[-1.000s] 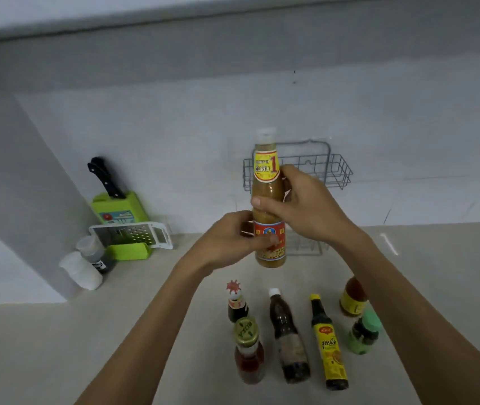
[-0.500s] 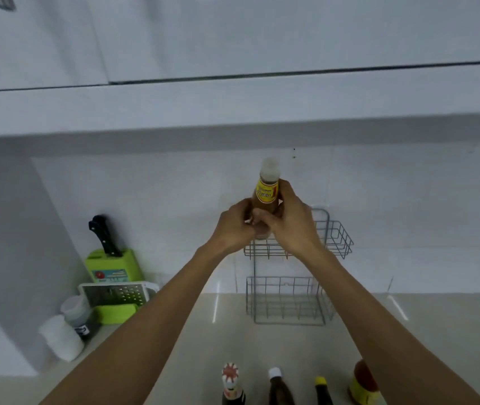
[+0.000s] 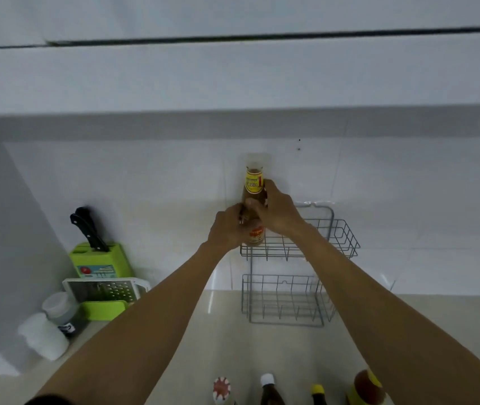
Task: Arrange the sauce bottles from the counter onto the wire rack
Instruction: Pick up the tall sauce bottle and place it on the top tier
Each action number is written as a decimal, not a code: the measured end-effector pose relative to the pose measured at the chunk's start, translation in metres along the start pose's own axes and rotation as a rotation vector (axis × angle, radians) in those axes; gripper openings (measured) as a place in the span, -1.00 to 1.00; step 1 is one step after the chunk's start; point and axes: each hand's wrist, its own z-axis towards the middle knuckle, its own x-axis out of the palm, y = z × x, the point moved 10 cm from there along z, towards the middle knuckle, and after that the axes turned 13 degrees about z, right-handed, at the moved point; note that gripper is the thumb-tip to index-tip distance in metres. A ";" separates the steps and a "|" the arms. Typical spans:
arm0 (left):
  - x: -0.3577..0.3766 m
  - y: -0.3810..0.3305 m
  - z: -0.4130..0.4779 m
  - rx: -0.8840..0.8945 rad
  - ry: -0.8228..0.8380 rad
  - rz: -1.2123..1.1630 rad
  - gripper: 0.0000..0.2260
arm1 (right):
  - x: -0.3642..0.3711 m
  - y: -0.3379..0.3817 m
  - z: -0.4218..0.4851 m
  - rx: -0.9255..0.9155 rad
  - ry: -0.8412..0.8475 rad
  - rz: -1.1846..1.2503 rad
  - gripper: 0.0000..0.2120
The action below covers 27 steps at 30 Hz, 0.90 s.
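Note:
A tall brown sauce bottle (image 3: 254,182) with a yellow neck label and a pale cap stands upright at the left end of the upper basket of the grey wire rack (image 3: 341,238). Its base sits behind the basket's front wires. My left hand (image 3: 228,229) wraps the lower body and my right hand (image 3: 274,210) holds the middle from the right. The rack's lower basket (image 3: 285,299) holds nothing. Several more sauce bottles show only their tops at the bottom edge: a red-and-white cap (image 3: 222,388), a white cap (image 3: 267,381), a yellow cap (image 3: 317,391) and an orange-brown jar (image 3: 366,385).
A green knife block (image 3: 101,260) with black-handled knives stands at the back left, a white grater (image 3: 105,290) leaning in front of it. Two pale plastic containers (image 3: 43,336) sit in the left corner. White overhead cabinets (image 3: 233,71) hang above the rack.
Both hands carried the bottle up and back from above the counter to the rack's upper basket, where it has now sunk lower. My view tilted up, cutting off the counter bottles.

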 end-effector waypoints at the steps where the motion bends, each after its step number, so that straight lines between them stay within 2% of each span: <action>1: 0.002 0.000 0.000 0.000 -0.005 -0.007 -0.60 | 0.001 -0.002 0.002 0.012 0.007 -0.002 -0.48; 9: 0.007 0.003 -0.003 -0.065 0.011 -0.061 -0.60 | -0.002 -0.010 -0.002 0.063 0.007 -0.042 -0.44; 14: 0.010 0.014 -0.034 -0.181 0.072 -0.084 -0.27 | -0.017 -0.013 -0.037 0.111 -0.027 -0.052 -0.47; 16: 0.005 0.009 -0.058 -0.168 0.045 -0.093 -0.33 | -0.023 -0.016 -0.065 0.115 -0.071 -0.020 -0.51; 19: 0.008 -0.003 -0.103 -0.139 0.034 -0.117 -0.56 | -0.016 -0.043 -0.117 0.176 -0.082 0.045 -0.58; 23: 0.048 0.004 -0.164 -0.181 0.152 -0.090 -0.60 | 0.025 -0.112 -0.197 0.356 0.085 -0.026 -0.62; 27: 0.089 0.007 -0.205 -0.166 0.320 -0.152 -0.65 | 0.070 -0.171 -0.274 0.567 0.324 -0.224 -0.53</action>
